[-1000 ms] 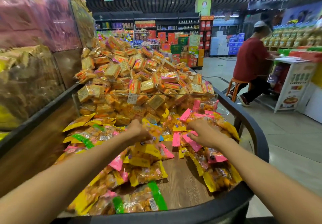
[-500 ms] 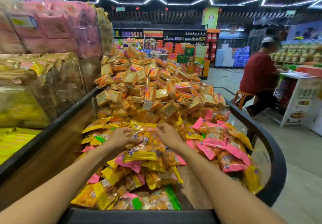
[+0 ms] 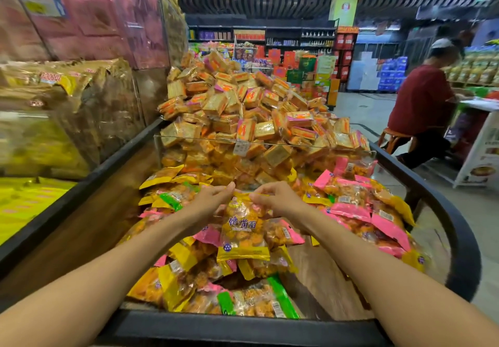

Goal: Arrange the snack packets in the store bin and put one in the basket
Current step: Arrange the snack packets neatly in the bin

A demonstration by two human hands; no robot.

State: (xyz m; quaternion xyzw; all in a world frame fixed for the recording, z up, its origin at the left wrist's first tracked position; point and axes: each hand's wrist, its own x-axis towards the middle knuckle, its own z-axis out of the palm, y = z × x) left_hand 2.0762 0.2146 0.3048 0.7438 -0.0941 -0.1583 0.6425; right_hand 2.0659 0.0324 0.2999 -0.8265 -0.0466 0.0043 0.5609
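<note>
Both hands, left hand (image 3: 213,198) and right hand (image 3: 272,198), pinch the top edge of one yellow snack packet (image 3: 244,228), which hangs below the grip above the bin's pile (image 3: 189,273). Holding both corners level should let it settle flat among its neighbours.

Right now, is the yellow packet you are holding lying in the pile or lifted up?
Lifted: the left hand and right hand pinch the top corners of the yellow packet, which hangs upright above the pile.

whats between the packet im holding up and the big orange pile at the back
In the head view, a clear divider panel stands between the yellow packet and the orange pile, with loose packets at its foot.
</note>
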